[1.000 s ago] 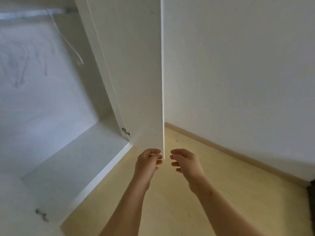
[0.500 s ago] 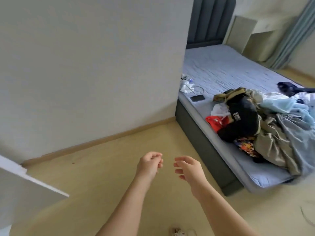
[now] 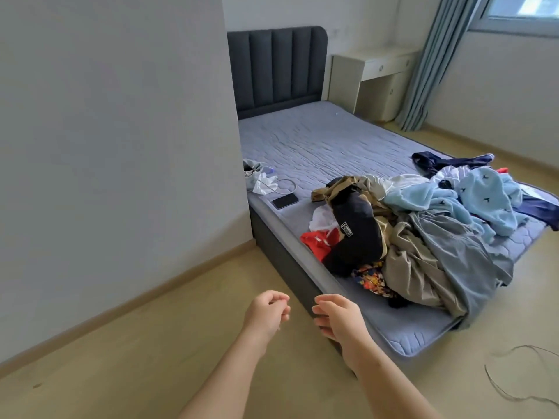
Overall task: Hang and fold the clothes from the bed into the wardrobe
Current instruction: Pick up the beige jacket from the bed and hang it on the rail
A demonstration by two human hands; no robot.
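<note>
1. Pale wooden floor [image 3: 136, 343] is filling the foreground, a white wall [image 3: 121, 146] is running along our left, and the bed [image 3: 317, 140] is lying ahead past its corner.
2. We are recording a change: a second ago both hands were at the edge of the open wardrobe door. Now we are facing the bed and the wardrobe is out of view. We are judging that the doors are open and the person is turning to fetch a first garment.
3. We are finding the left hand [image 3: 266, 313] held out over the floor, fingers loosely curled toward the thumb, gripping nothing. The right hand [image 3: 338, 320] is hovering just beside it, fingers relaxed and slightly bent, likewise empty. Neither is touching the bed.
4. We are locating the clothes [image 3: 423, 237] in one tangled heap on the near right part of the mattress. A black garment [image 3: 357, 234] is lying with a red garment [image 3: 317, 241] at its left, khaki fabric [image 3: 414, 267] is spilling toward the near corner, and a light blue fleece [image 3: 484, 192] is sitting behind.
5. We are judging that nothing is hung or folded yet.
6. Containers: the wardrobe, when last seen, was showing a rail carrying one white hanger. The desk [image 3: 378, 63] past the bed is keeping its drawers closed, so we cannot tell their contents.
7. A phone [image 3: 285, 201] is lying on the mattress near the wall, apart from the heap.
</note>
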